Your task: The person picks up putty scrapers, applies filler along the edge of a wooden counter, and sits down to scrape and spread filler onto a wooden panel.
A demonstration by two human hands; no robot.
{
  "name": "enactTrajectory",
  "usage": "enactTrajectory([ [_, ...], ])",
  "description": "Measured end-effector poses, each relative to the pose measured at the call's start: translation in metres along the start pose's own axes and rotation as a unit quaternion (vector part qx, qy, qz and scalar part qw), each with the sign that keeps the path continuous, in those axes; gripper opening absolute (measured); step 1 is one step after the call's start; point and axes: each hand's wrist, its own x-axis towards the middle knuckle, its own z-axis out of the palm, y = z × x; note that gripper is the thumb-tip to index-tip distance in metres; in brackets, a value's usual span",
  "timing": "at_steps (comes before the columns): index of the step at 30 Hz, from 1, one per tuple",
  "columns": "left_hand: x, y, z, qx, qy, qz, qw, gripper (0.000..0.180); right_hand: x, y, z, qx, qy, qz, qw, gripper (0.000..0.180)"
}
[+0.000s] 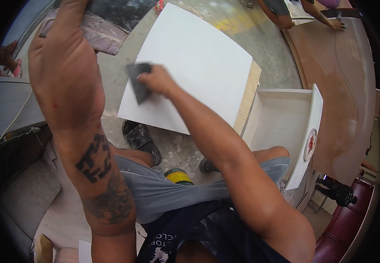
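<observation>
My right hand (pixel 158 81) grips a flat, dark putty scraper (pixel 140 83), slightly blurred. The scraper is at the left part of a large white panel (pixel 194 61) in front of me, over its surface. Pale bare wood (pixel 250 94) shows along the panel's right side. Raised close at the upper left, my left hand (pixel 69 74) appears closed on a flat, pinkish-brown board (pixel 104 35) with smears on it. The board passes behind the hand, and most of the fingers are hidden.
A white drawer (pixel 282 114) with an oval ornament stands to the right. Between my feet is a yellow-and-green tin (pixel 179 176). Another person's hand (pixel 339 23) rests on a big brown panel (pixel 330 79). A grey cabinet (pixel 12 105) is at the left.
</observation>
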Motion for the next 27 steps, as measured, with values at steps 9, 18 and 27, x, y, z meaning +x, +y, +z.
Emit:
enactTrajectory([
  [9, 0.013, 0.037, 0.017, -0.285, 0.220, -0.230, 0.904, 0.023, 0.045, -0.088, -0.035, -0.242, -0.007, -0.169, 0.955, 0.052],
  [18, 0.008, 0.059, 0.067, -0.265, 0.093, -0.216, 0.935, 0.030, 0.087, -0.156, -0.076, -0.303, 0.051, -0.040, 0.951, 0.049],
  [27, 0.020, 0.050, 0.054, -0.325, 0.122, -0.215, 0.913, 0.029, 0.147, -0.136, -0.042, -0.501, -0.095, 0.052, 0.859, 0.020],
])
